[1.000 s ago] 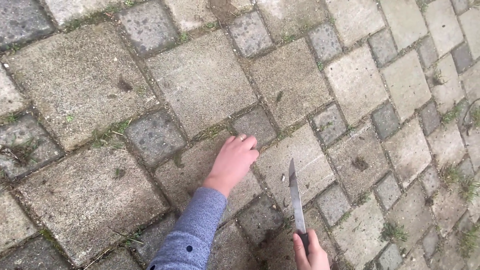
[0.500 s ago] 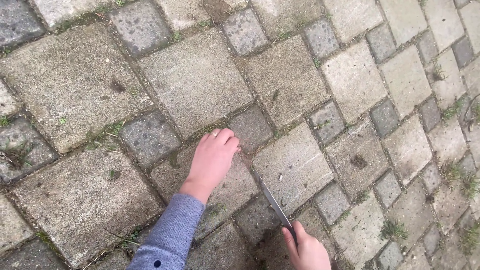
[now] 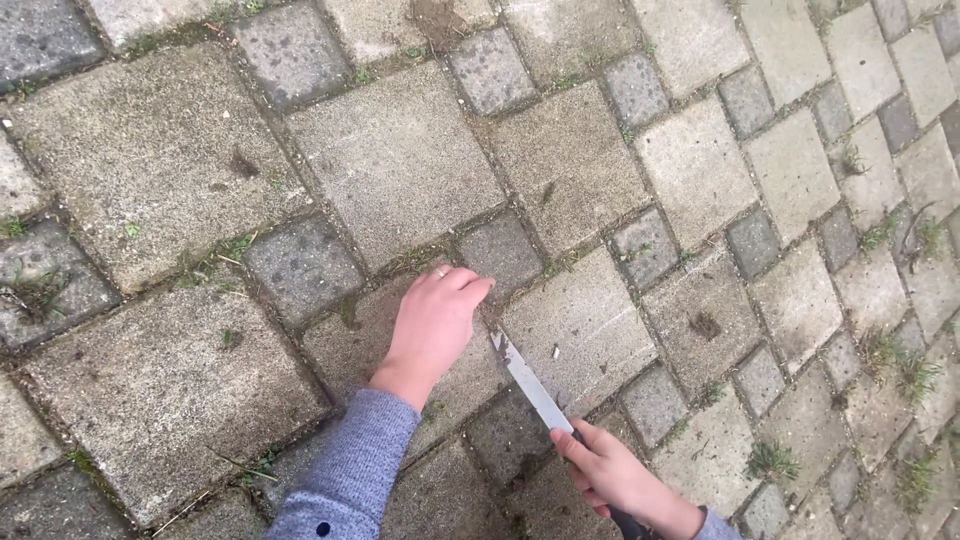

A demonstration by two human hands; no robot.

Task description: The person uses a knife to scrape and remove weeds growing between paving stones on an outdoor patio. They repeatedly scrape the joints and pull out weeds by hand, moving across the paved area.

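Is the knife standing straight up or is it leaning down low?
Leaning low. The knife slants from the right hand down to a crack between paving stones, its tip beside the left hand.

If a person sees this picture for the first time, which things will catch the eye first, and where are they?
First comes the knife with its pale blade, low in the middle; its tip lies in a joint between the paving stones. The right hand grips its handle near the bottom edge. Just left of the blade, the left hand, in a blue-grey sleeve, rests on a stone by the same joint.
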